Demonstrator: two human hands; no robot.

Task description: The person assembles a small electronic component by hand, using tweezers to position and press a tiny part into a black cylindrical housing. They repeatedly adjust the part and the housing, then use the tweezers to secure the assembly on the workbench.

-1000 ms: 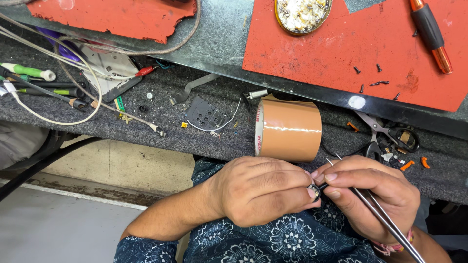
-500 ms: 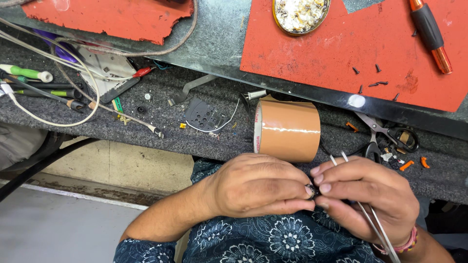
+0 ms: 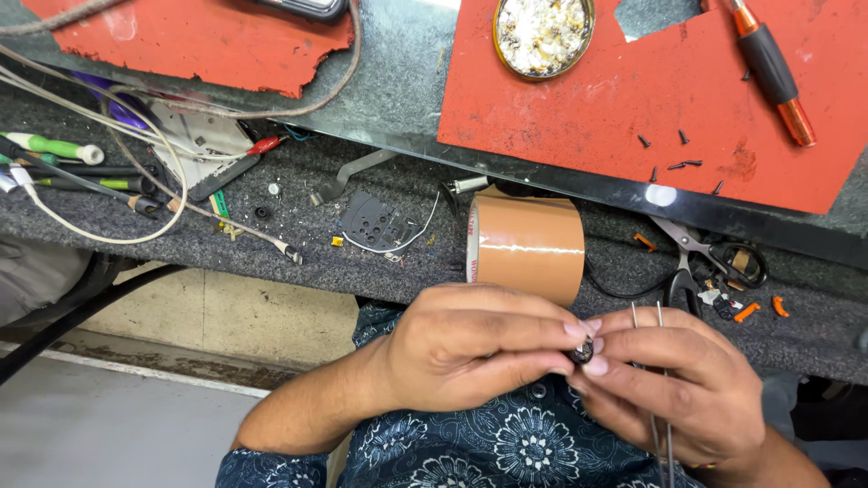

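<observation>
Far left of the surface [image 3: 108, 253]: green-handled tools [image 3: 54, 147] and a tangle of pale cables [image 3: 136, 194] on the grey mat. Torn red sheet [image 3: 208, 41] above them, near the back edge.

Next over: a small dark perforated part [image 3: 375, 219] with a thin white wire looped beside it, bits of debris scattered around.

Centre: roll of brown tape [image 3: 529, 246] standing on its edge, just behind my hands.

My left hand [image 3: 470, 352] comes in from the lower left, fingers [image 3: 565, 333] curled shut, pinching a small dark round part [image 3: 583, 351] at the tips. Part sits right between both hands, over my lap, in front of the surface edge. Too small to tell what it is.

My right hand [image 3: 687, 389] meets it from the right, thumb and forefinger closed on the same part. Metal tweezers [image 3: 658, 398] also run through this hand, tips pointing up past the knuckles, tail end going down out of view.

Right of the tape: black-handled scissors [image 3: 701, 262] lying on the mat, orange scraps [image 3: 750, 312] just beside them.

Back right: large red mat [image 3: 588, 126] carrying a round tin [image 3: 542, 34] of small bits, a few loose black screws [image 3: 674, 154], and a black-and-orange tool [image 3: 768, 68] at the top right corner.
</observation>
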